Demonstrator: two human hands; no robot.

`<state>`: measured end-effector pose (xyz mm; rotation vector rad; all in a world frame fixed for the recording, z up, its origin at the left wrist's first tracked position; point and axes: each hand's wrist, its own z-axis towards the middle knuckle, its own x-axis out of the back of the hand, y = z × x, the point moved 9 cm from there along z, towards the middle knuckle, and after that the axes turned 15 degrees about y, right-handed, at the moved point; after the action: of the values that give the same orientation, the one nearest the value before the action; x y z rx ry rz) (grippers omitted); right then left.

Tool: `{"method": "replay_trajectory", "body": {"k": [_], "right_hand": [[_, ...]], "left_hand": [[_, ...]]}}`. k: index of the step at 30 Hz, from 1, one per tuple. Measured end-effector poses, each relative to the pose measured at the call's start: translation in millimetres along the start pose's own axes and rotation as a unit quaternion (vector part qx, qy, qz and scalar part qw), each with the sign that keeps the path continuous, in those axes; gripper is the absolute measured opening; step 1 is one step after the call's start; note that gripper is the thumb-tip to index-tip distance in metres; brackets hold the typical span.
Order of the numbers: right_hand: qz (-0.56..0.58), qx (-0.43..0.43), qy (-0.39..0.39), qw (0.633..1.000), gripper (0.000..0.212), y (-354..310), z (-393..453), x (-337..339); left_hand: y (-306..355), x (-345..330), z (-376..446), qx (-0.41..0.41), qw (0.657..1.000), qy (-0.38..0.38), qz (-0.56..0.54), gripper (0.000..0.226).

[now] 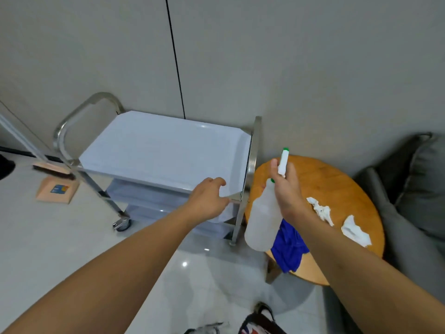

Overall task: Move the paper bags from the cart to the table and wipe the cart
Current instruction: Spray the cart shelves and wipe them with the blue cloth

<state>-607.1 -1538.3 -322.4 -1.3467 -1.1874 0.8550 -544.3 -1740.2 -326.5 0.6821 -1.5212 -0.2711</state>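
Stainless steel frames the cart, which stands against a grey wall with its pale top shelf bare and two lower shelves showing beneath. The left hand reaches over the near right corner of the top shelf, its fingers loosely curled and holding nothing; whether they touch the shelf edge I cannot tell. The right hand grips the neck of a translucent spray bottle with a white and green nozzle, which points up and away toward the wall, while the bottle's body hangs tilted down toward the floor between the cart and the round wooden tabletop. The tabletop stands just beside the cart's right end. On it lie two crumpled white pieces of paper, near each other on the right half, and a blue cloth draped over the near edge, partly hidden by the bottle and the right forearm. No brown bag shape is plain on either the cart or the tabletop; whether the white pieces are the paper bags I cannot tell. To the right of the tabletop sits a dark grey sofa with a cushion. On the floor to the left of the cart rests a pinkish dustpan and a brush with a long handle leaning off to the upper left.
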Motion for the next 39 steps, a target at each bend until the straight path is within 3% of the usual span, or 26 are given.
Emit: {"method": "replay_trajectory", "body": {"k": [7, 12, 29, 34, 39], "right_hand": [[0.023, 0.044, 0.035, 0.998, 0.015, -22, -61, -42], [0.018, 0.069, 0.054, 0.996, 0.017, -27, -76, -75], [-0.077, -0.049, 0.052, 0.994, 0.024, 75, 22, -173], [-0.128, -0.09, 0.094, 0.983, 0.041, 99, 44, -176], [-0.148, -0.064, 0.087, 0.983, 0.038, 100, 50, -192]], "left_hand": [[-63, 50, -4, 0.017, 0.999, 0.017, -0.022, 0.054], [-87, 59, 8, 0.021, 0.999, 0.009, -0.024, 0.054], [-122, 49, 119, 0.036, 0.994, -0.06, 0.088, 0.05], [-127, 37, 140, 0.051, 0.993, -0.071, 0.081, 0.049], [-131, 30, 154, 0.05, 0.992, -0.081, 0.082, 0.048]]}}
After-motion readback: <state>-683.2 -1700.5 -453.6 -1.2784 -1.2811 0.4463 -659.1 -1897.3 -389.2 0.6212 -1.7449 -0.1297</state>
